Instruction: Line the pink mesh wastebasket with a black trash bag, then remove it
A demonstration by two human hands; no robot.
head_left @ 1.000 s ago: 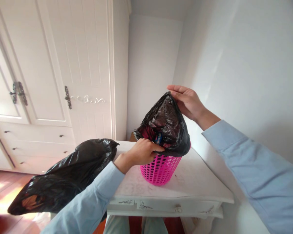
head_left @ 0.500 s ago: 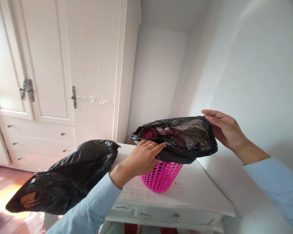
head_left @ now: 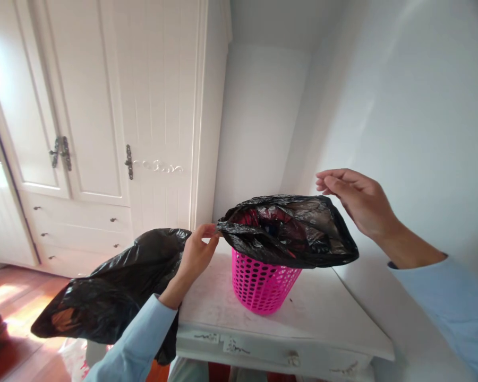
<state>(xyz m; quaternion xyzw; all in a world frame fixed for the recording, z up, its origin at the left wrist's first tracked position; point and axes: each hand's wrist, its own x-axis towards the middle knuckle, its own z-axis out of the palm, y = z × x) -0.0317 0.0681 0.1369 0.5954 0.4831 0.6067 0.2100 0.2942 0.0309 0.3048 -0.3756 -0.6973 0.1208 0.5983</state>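
Black bag [head_left: 302, 258] covers the mouth of the pink basket [head_left: 261, 289] on the table [head_left: 326, 313]. The left hand [head_left: 194, 257] pinches 1 corner; the right hand [head_left: 360, 204] is loosely open, holding nothing. Because only 1 side is held, a hard pull could tear the thin plastic or tip the basket.

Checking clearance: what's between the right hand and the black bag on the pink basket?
Nothing: in the head view, only wall shows between right hand and black bag.
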